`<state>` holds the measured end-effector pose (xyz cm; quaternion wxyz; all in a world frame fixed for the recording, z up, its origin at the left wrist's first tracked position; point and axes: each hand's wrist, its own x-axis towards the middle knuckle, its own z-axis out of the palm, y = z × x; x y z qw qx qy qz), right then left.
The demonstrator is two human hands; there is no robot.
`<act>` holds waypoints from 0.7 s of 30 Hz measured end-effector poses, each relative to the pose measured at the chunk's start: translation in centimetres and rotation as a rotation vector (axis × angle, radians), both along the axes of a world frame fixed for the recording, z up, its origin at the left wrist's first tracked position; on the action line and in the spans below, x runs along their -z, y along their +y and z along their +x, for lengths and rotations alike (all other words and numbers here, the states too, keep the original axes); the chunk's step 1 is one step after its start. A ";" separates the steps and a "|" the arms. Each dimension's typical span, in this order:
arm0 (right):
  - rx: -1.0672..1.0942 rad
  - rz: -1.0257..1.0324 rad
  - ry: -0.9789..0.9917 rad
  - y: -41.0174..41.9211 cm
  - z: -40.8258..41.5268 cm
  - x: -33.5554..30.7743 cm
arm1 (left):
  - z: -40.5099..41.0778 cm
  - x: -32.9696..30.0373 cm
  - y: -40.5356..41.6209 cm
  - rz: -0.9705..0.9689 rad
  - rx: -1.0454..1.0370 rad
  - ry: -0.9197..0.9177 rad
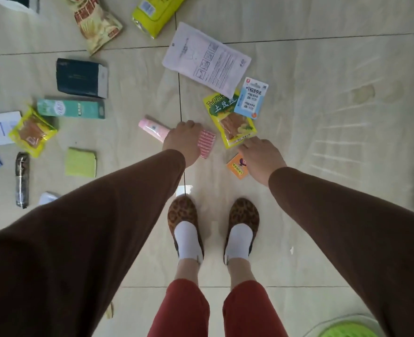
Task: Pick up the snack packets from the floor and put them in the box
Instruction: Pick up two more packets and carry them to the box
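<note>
I stand over packets scattered on a tiled floor. My left hand (pixel 184 139) is curled, knuckles up, on a pink striped packet (pixel 207 144), which sticks out on its right. A pink tube (pixel 152 128) shows on its left. My right hand (pixel 262 159) reaches down with fingers spread, a fingertip touching the lower corner of a yellow snack packet (pixel 232 120). A small orange packet (pixel 236 169) lies partly under that hand. Another yellow snack packet (pixel 31 132) lies at the left. No box is identifiable in view.
Farther off lie a chips bag (pixel 96 23), a lime-green packet (pixel 154 13), a white pouch (pixel 206 59), a blue card (pixel 251 98), a dark box (pixel 81 77), a teal box (pixel 70 108) and a green pad (pixel 80 162). A bright green object (pixel 344 330) shows at the bottom right.
</note>
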<state>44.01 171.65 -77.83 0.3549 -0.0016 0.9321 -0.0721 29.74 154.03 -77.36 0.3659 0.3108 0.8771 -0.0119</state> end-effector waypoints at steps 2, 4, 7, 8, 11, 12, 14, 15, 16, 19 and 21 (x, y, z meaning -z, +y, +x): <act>-0.063 -0.012 0.020 0.3 0.4 2.2 | -0.1 2.6 0.5 0.013 0.049 0.040; -0.103 -0.006 0.035 0.7 1.2 3.7 | 0.1 4.7 0.6 0.030 0.112 0.082; -0.087 0.068 0.057 1.1 2.9 5.2 | 0.9 6.6 0.1 0.014 0.211 0.200; -0.060 0.084 0.050 1.2 3.3 5.5 | 1.2 6.8 0.0 -0.009 0.223 0.241; 0.019 0.089 -0.008 1.4 3.7 5.2 | 1.9 6.9 -0.1 -0.105 0.182 0.263; 0.038 0.097 -0.026 1.6 3.7 5.0 | 2.0 6.7 -0.1 -0.144 0.158 0.243; 0.063 0.119 -0.056 1.9 3.9 4.4 | 2.0 6.0 -0.2 -0.188 0.084 0.186; 0.087 0.117 -0.067 2.0 4.1 4.1 | 1.9 5.7 -0.3 -0.180 0.027 0.156; 0.121 0.098 -0.073 2.0 4.3 3.9 | 1.9 5.2 -0.3 -0.163 -0.036 0.127; 0.172 0.057 -0.119 1.5 4.8 3.9 | 2.0 4.3 -0.1 -0.067 -0.233 0.016; 0.184 0.107 -0.159 0.7 5.2 4.3 | 2.0 4.2 0.2 0.050 -0.427 -0.113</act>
